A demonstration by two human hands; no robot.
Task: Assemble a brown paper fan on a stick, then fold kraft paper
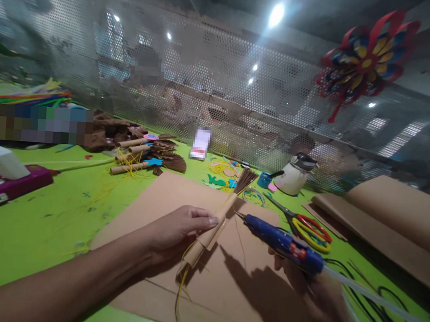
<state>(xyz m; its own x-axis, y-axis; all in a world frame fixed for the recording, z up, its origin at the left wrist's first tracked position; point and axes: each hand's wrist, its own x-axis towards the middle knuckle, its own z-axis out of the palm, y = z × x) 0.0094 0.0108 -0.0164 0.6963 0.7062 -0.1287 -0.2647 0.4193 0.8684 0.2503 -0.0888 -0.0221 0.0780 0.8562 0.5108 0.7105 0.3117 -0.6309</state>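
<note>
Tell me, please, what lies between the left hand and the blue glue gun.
In the head view, the rolled brown paper tube lies between the left hand, which holds it, and the blue glue gun in the right hand.

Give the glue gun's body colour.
Dark blue; the glue gun shows best in the head view.

I see through a single camera worn on the person's head, facing forward and down across the lime-green bench [28, 246] from its near side. The bare left hand [188, 223] and bare right hand [305, 285] are close to my lens. My wide view reaches past the bench's far edge, which slopes down rightward, to the grey perforated metal screen [222, 102] behind.
</note>
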